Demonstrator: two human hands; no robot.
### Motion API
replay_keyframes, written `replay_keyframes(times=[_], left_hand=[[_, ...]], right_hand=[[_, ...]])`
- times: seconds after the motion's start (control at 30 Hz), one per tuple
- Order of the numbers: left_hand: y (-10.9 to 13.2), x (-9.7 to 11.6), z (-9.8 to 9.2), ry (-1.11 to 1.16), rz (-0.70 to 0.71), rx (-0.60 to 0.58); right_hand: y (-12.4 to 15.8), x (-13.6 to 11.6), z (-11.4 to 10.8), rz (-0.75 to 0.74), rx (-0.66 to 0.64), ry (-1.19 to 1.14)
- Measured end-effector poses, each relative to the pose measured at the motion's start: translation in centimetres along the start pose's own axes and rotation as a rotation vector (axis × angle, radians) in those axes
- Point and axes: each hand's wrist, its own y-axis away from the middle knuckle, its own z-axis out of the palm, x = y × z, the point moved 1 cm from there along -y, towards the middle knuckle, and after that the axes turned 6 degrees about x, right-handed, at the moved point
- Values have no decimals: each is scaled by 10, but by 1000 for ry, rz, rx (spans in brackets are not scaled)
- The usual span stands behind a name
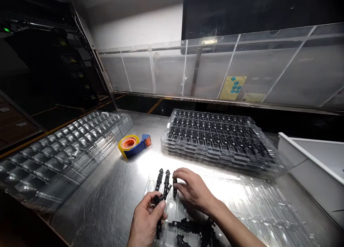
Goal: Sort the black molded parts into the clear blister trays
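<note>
My left hand [147,218] is closed around a slim black plastic part [158,229], which pokes out below the fingers; how many parts it grips I cannot tell. My right hand [196,189] has thumb and fingertips at another narrow black part [175,192], standing lengthwise at the left end of a clear plastic tray [258,200]. Two similar black parts, one on the left [159,179] and one beside it [167,179], lie in the tray's slots just beyond my left hand. Nearer me, a loose pile of black parts [188,226] rests on the tray, partly hidden by my right forearm.
Stacked clear trays filled with black parts [215,132] stand behind my hands. Clear trays without black parts [67,150] are stacked on the left. A blue tape dispenser with yellow tape [134,146] sits between them on the metal table [107,200]. A white bin [306,164] is at right.
</note>
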Motion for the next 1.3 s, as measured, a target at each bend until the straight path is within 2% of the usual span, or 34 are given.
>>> replay_keyframes(times=[0.13, 0.27, 0.43, 0.57, 0.67, 0.77, 0.83, 1.03, 1.2, 1.3], left_hand=[[0, 4, 14, -85, 67, -127], [6, 7, 28, -92, 50, -244], [7, 6, 26, -30, -23, -235], [3, 5, 11, 66, -63, -140], [3, 4, -2, 44, -82, -27], [3, 4, -11, 34, -54, 62], [3, 5, -16, 37, -7, 86], [7, 12, -18, 1, 10, 24], [11, 18, -18, 85, 33, 116], [9, 14, -25, 67, 11, 91]], right_hand=[[21, -4, -14, 219, -46, -407], [31, 0, -16, 355, -24, -546], [30, 2, -24, 406, -60, -458], [29, 4, -29, 514, 144, -413], [31, 3, -20, 540, 235, -136], [34, -1, -6, 542, 192, 155], [35, -5, 2, 533, 139, 256], [27, -9, 9, 440, 51, 320], [21, -1, 12, 345, 51, 364], [23, -1, 11, 345, 60, 361]])
